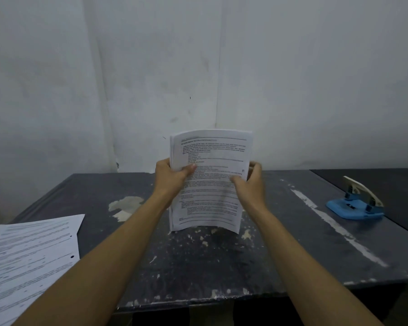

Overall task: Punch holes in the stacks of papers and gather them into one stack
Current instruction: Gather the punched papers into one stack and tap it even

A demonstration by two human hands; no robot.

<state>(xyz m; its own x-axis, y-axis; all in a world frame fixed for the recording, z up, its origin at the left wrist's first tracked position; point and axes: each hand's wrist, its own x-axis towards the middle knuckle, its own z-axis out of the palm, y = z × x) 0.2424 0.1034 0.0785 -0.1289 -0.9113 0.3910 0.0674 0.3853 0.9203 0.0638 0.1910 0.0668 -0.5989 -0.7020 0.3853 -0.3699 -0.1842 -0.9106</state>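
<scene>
Your left hand [172, 175] grips the left edge of the paper stack [210, 182], thumb across the printed front, fingers curled behind. Your right hand [250, 182] clamps the right edge the same way, thumb on front, fingertips wrapped round the back. Stack stands upright w/ its bottom edge on or just above the table [280, 243] – can't tell which; pages bow slightly.

Text on the top sheet: black printed paragraphs, a ruled line near top and bottom, too blurred to read. No brand visible anywhere.

Second pile of sheets [26, 257] lies flat at the table's left-front corner, two punched holes along its right edge. Blue hole punch [356, 203] w/ pale lever sits far right, well apart from both piles.
</scene>
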